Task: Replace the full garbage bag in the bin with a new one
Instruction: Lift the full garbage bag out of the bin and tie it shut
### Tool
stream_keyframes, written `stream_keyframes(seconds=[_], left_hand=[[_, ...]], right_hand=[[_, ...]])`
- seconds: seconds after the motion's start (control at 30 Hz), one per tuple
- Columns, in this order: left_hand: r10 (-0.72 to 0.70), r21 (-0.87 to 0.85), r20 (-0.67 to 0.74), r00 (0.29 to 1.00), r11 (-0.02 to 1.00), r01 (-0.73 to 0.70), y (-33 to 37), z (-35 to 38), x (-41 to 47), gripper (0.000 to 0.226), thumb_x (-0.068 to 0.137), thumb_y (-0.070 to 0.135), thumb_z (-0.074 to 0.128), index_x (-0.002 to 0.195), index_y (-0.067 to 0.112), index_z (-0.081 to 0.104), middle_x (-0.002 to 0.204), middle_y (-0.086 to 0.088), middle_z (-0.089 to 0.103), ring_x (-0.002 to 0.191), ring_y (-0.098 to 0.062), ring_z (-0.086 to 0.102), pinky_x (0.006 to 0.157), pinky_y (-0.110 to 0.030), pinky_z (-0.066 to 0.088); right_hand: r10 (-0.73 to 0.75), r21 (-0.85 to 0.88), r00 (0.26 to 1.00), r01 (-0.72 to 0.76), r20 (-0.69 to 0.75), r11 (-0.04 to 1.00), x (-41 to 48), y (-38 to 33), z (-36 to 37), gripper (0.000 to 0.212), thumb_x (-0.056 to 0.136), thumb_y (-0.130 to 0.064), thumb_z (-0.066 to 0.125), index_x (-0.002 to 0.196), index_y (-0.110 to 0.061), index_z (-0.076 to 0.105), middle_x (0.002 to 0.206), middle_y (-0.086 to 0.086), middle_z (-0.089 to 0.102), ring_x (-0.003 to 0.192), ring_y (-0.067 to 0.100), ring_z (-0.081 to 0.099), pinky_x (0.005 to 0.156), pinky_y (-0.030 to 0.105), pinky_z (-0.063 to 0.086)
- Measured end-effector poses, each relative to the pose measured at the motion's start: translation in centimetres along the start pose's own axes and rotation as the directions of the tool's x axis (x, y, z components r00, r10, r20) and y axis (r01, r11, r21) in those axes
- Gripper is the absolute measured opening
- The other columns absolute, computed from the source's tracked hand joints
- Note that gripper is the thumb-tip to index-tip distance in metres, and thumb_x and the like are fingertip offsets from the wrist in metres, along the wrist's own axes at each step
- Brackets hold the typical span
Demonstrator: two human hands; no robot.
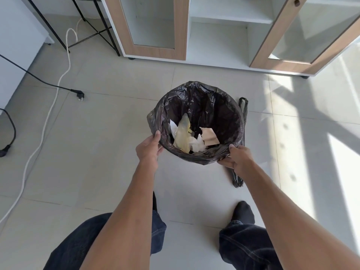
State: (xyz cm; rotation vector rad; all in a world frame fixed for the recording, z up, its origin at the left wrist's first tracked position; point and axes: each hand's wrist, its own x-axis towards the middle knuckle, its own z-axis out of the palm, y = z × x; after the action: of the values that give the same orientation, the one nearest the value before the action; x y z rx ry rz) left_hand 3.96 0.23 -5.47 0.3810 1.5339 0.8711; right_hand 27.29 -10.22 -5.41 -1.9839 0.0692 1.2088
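A round bin stands on the tiled floor, fully covered by a black garbage bag point(210, 106) folded over its rim. Inside lie crumpled white paper, a yellowish wrapper point(183, 135) and a torn piece of cardboard point(210, 136). My left hand point(149, 148) grips the bag's edge at the near-left rim, thumb over the top. My right hand point(234, 157) pinches the bag's folded edge at the near-right rim. A second black bag point(238, 177), bunched into a strip, lies on the floor just right of the bin, partly hidden behind my right hand.
A white and wood cabinet point(181, 49) with open shelves stands close behind the bin. A black plug point(79, 95) with its cable and a white cord point(44, 129) lie on the floor to the left. My legs and a dark sock point(243, 211) are below.
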Motion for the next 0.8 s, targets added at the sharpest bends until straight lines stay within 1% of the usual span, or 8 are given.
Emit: stream_keyframes(seconds=[0.07, 0.13, 0.23, 0.3, 0.4, 0.5, 0.63, 0.8], left_hand=[[0.027, -0.064, -0.048, 0.998, 0.998, -0.030, -0.3, 0.0, -0.1, 0.032, 0.085, 0.014, 0.078, 0.112, -0.002, 0.071, 0.102, -0.016, 0.074, 0.092, -0.026, 0.074, 0.067, -0.023, 0.061], [0.060, -0.096, -0.090, 0.994, 0.993, -0.069, -0.3, 0.0, -0.3, 0.030, 0.084, 0.008, 0.078, 0.109, -0.008, 0.071, 0.098, -0.019, 0.074, 0.087, -0.029, 0.074, 0.063, -0.024, 0.062], [0.173, 0.039, -0.107, 0.979, 0.985, -0.170, 0.1, -0.1, 0.0, 0.023, 0.083, 0.005, 0.078, 0.100, -0.010, 0.073, 0.076, -0.015, 0.070, 0.068, -0.025, 0.065, 0.068, -0.030, 0.063], [0.238, 0.151, -0.088, 0.967, 0.963, -0.223, 0.2, -0.1, 0.5, 0.014, 0.084, 0.007, 0.077, 0.090, -0.005, 0.075, 0.058, -0.005, 0.066, 0.053, -0.016, 0.060, 0.072, -0.034, 0.063], [0.290, 0.228, -0.092, 0.953, 0.937, -0.263, -0.3, -0.1, 0.8, 0.009, 0.088, 0.014, 0.073, 0.081, 0.007, 0.072, 0.056, -0.004, 0.063, 0.042, -0.008, 0.056, 0.071, -0.036, 0.062], [0.321, 0.290, -0.092, 0.943, 0.914, -0.282, -0.8, 0.1, 0.9, 0.021, 0.093, 0.022, 0.065, 0.084, 0.004, 0.070, 0.055, -0.001, 0.051, 0.044, -0.010, 0.046, 0.057, -0.026, 0.051], [0.293, 0.390, -0.016, 0.956, 0.882, -0.264, -0.7, 0.5, 0.6, 0.024, 0.099, 0.029, 0.053, 0.085, 0.010, 0.058, 0.064, 0.000, 0.045, 0.058, -0.017, 0.041, 0.067, -0.033, 0.044], [0.328, 0.325, -0.097, 0.940, 0.903, -0.282, 0.2, 0.7, 0.3, 0.022, 0.097, 0.027, 0.057, 0.081, 0.012, 0.060, 0.067, -0.004, 0.055, 0.063, -0.020, 0.048, 0.065, -0.033, 0.045]], right_hand=[[0.007, -0.011, 0.999, -0.007, 0.037, 1.000, 0.2, -0.3, -0.4, 0.015, 0.101, -0.018, 0.052, 0.091, -0.009, 0.057, 0.095, 0.012, 0.071, 0.065, 0.034, 0.072, 0.065, 0.047, 0.062], [0.023, -0.024, 0.997, -0.022, 0.076, 0.999, 0.3, -0.8, -1.0, 0.015, 0.099, -0.021, 0.058, 0.104, -0.007, 0.060, 0.105, 0.011, 0.069, 0.076, 0.036, 0.073, 0.064, 0.045, 0.063], [0.005, -0.056, 0.997, 0.000, 0.081, 0.998, 0.6, -1.7, -1.7, 0.028, 0.096, -0.030, 0.062, 0.113, -0.007, 0.060, 0.102, 0.009, 0.068, 0.087, 0.037, 0.073, 0.070, 0.045, 0.062], [-0.023, -0.067, 0.997, 0.028, 0.069, 0.997, 0.8, -2.1, -1.9, 0.026, 0.096, -0.030, 0.062, 0.108, -0.007, 0.059, 0.098, 0.010, 0.069, 0.083, 0.037, 0.073, 0.071, 0.045, 0.062], [-0.032, -0.080, 0.998, 0.037, 0.063, 0.996, 0.7, -2.0, -1.6, 0.014, 0.098, -0.021, 0.061, 0.095, -0.007, 0.059, 0.087, 0.011, 0.069, 0.067, 0.033, 0.071, 0.057, 0.041, 0.062], [-0.027, -0.072, 0.999, 0.030, 0.041, 0.997, 0.3, -1.7, -1.1, 0.014, 0.098, -0.018, 0.060, 0.089, -0.008, 0.057, 0.081, 0.012, 0.068, 0.066, 0.035, 0.070, 0.051, 0.045, 0.059], [-0.028, -0.066, 1.000, 0.027, -0.004, 0.997, 0.2, -1.8, -1.0, 0.016, 0.097, -0.018, 0.061, 0.084, -0.011, 0.054, 0.080, 0.010, 0.066, 0.066, 0.036, 0.070, 0.050, 0.048, 0.058], [-0.039, -0.063, 0.997, 0.035, -0.061, 0.997, 0.0, -1.6, -0.4, 0.020, 0.096, -0.019, 0.062, 0.080, -0.013, 0.053, 0.077, 0.008, 0.065, 0.070, 0.040, 0.071, 0.077, 0.053, 0.060]])
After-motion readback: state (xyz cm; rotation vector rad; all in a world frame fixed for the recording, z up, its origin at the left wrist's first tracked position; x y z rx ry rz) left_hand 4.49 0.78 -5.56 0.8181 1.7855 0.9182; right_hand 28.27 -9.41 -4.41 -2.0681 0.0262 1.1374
